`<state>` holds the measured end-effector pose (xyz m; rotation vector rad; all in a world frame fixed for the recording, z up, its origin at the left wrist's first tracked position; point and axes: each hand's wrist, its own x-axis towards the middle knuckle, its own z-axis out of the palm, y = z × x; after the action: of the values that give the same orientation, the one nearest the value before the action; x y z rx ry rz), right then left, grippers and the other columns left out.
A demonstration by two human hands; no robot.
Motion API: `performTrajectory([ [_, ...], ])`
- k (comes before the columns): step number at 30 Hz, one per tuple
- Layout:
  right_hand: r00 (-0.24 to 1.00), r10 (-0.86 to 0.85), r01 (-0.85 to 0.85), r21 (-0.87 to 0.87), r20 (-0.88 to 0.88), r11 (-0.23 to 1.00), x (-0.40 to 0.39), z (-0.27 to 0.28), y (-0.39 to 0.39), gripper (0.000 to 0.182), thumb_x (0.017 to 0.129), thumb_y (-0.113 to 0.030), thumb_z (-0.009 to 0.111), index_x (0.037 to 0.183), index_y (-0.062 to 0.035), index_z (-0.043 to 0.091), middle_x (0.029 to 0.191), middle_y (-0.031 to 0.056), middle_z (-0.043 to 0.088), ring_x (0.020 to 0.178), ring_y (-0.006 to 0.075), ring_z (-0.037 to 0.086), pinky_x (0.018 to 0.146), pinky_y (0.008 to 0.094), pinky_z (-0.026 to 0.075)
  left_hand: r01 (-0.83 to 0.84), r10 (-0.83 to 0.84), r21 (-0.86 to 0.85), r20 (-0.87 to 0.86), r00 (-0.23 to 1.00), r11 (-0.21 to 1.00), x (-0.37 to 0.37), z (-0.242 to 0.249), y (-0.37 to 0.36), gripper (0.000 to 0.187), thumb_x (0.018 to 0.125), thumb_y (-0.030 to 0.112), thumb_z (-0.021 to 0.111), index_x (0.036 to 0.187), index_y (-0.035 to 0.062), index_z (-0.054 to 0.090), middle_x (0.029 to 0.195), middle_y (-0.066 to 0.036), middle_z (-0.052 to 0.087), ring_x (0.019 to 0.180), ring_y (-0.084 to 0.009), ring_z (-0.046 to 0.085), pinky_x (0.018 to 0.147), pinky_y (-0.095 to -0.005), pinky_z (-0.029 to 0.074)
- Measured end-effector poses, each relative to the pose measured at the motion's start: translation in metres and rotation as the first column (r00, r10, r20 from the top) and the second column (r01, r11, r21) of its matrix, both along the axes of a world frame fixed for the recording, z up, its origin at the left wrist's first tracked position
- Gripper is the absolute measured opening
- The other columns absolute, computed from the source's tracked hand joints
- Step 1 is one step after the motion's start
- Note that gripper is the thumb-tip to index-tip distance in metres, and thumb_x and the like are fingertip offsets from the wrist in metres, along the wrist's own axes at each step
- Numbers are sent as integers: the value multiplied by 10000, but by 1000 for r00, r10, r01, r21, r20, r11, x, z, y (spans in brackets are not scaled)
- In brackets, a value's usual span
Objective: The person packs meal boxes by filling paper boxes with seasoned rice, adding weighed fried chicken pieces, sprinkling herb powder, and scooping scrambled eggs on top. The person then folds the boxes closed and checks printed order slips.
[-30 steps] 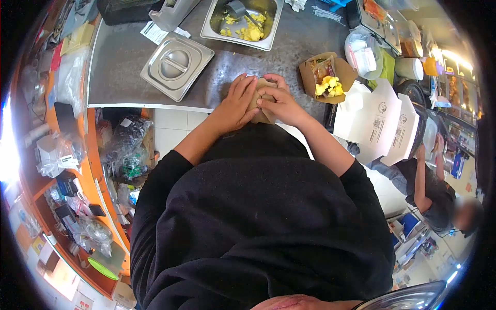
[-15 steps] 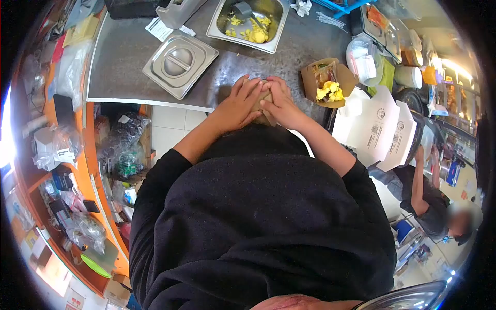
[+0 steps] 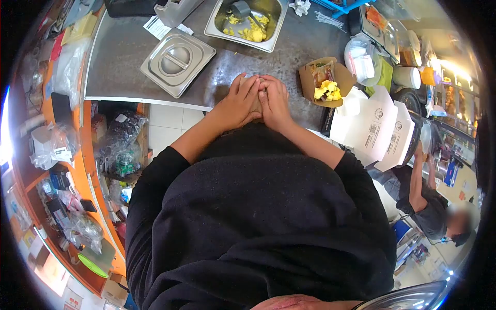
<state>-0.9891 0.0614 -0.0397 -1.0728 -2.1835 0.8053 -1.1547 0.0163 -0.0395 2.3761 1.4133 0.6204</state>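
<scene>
At the counter's front edge, my left hand (image 3: 238, 103) and my right hand (image 3: 274, 102) are cupped together around a brown paper item (image 3: 256, 105), mostly hidden beneath them. The fingers of both hands are bent over it and meet at the top. To the right of my hands an open brown cardboard box (image 3: 306, 82) holds yellow food (image 3: 328, 91) and other food pieces. Behind my hands is a metal pan (image 3: 273, 42) with yellow mash and a grey scoop (image 3: 241, 9). A metal lid (image 3: 177, 63) lies left of the pan.
White open cartons (image 3: 373, 126) stand at the right edge, near a clear round container (image 3: 363, 61). A blue basket (image 3: 341, 7) is at the back. A co-worker (image 3: 431, 206) is at the far right. Orange shelving (image 3: 103, 206) with bagged goods lies on the left.
My right hand's fingers have closed in next to my left hand, covering more of the paper item. The view has shifted slightly. The co-worker's arms have moved a little.
</scene>
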Motion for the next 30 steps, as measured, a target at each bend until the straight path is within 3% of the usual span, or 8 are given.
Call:
performTrajectory([
  [7, 996, -84, 83, -101, -2, 991, -6, 2, 2, 202, 906, -120, 487, 1105, -86, 489, 1226, 130, 501, 1127, 317, 443, 948, 447, 302, 19, -19, -1, -61, 998, 1000, 1, 3, 0, 872, 773, 463, 651, 1344, -91, 297, 1426, -262, 245, 1289, -516, 197, 1098, -527, 207],
  [14, 988, -153, 153, -81, 4, 985, -9, 0, -7, 244, 907, -120, 488, 1143, -75, 451, 1153, 123, 523, 1083, 312, 465, 924, 455, 305, 61, -66, -65, -69, 995, 996, 1, 13, -2, 962, 720, 511, 689, 1349, -95, 286, 1442, -251, 221, 1300, -511, 172, 1100, -528, 202],
  [19, 960, -238, 217, -145, -147, 965, -16, -5, 12, 268, 872, -111, 524, 1133, -74, 474, 1106, 133, 542, 1060, 323, 484, 920, 453, 305, -23, 25, -165, 6, 1000, 986, 3, 17, -4, 1008, 653, 469, 763, 1399, 4, 268, 1476, -202, 194, 1331, -477, 156, 1101, -543, 190],
  [22, 979, -172, 196, 262, -113, 945, -2, 35, 17, 294, 839, -121, 574, 1119, -74, 499, 1119, 135, 547, 1064, 323, 491, 921, 444, 313, -90, 74, -132, -118, 990, 987, 8, 34, -4, 1006, 625, 445, 786, 1419, 93, 279, 1491, -173, 190, 1355, -459, 140, 1083, -601, 165],
  [24, 968, -232, 251, 434, -96, 865, 22, 71, 24, 311, 809, -137, 613, 1099, -73, 519, 1141, 138, 546, 1063, 324, 496, 904, 456, 321, -104, 94, -49, -173, 981, 993, 12, 38, -9, 985, 619, 438, 787, 1419, 137, 298, 1492, -151, 211, 1368, -438, 141, 1066, -637, 154],
  [26, 925, -367, 365, 481, -95, 797, 50, 87, 29, 332, 791, -157, 643, 1087, -70, 522, 1133, 144, 548, 1043, 323, 498, 861, 472, 332, -80, 90, 65, -172, 981, 995, 14, 35, -12, 965, 621, 432, 783, 1417, 164, 309, 1491, -121, 239, 1384, -404, 146, 1049, -667, 145],
  [27, 833, -552, 469, 477, 42, 744, 58, 93, 24, 324, 780, -218, 671, 1051, -81, 557, 1090, 119, 578, 1006, 308, 507, 819, 469, 338, -51, 63, 58, -215, 975, 997, 16, 34, -11, 951, 625, 430, 779, 1414, 169, 317, 1491, -105, 248, 1385, -383, 160, 1047, -670, 142],
  [30, 743, -529, 429, 316, 410, 846, 78, 91, 17, 280, 769, -280, 690, 972, -103, 617, 985, 66, 623, 973, 289, 512, 790, 453, 340, -7, 15, 27, -321, 947, 1000, 23, 32, -12, 910, 645, 425, 763, 1408, 178, 333, 1492, -64, 271, 1390, -323, 194, 1041, -679, 136],
])
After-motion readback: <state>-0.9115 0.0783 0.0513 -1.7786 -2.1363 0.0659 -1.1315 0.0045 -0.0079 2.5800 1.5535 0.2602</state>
